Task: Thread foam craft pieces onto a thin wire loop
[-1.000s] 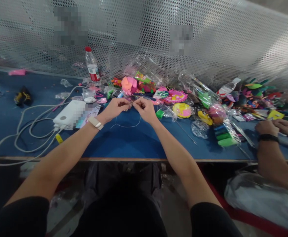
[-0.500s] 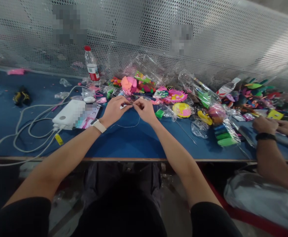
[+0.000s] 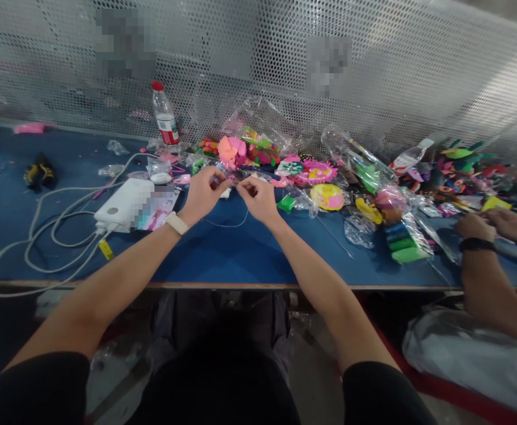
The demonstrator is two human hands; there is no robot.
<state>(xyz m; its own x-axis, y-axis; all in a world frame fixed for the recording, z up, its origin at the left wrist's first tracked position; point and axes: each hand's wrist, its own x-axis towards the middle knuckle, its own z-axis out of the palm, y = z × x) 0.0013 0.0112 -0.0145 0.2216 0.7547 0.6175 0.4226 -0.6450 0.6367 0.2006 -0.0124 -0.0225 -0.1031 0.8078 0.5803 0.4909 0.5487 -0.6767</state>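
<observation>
Left hand [image 3: 203, 192]: hovers over the middle of the counter [image 3: 223, 260], toward the back edge. Curves thumb and forefinger toward each other, with a gap showing behind the tips. Contact at the tips: too small to tell, likewise any object pinched there.

Right hand [image 3: 262, 199]: hovers just beside, facing the left. Brings thumb and forefinger together at the tips, closed on a thread [image 3: 233, 226].

Thread: drops from beneath the right fingers, bows toward the counter's front edge, then runs left to just below the left hand. Lies between both hands and the front edge.

Left wrist: carries a pale band [image 3: 177, 223].

Left of the left hand: holds a phone [image 3: 165, 206], touching a white box [image 3: 123, 203] with a cable [image 3: 37, 221] looped toward the front left corner.

Along the back edge: stands a bottle [image 3: 167, 127] upright; to its right, extends a pile of bright craft pieces [image 3: 234, 151].

Right of the right hand: lies a green piece [image 3: 286, 203], near a yellow disc [image 3: 327, 197].

Toward the counter's right end: rest a co-worker's hands [image 3: 475, 227].
</observation>
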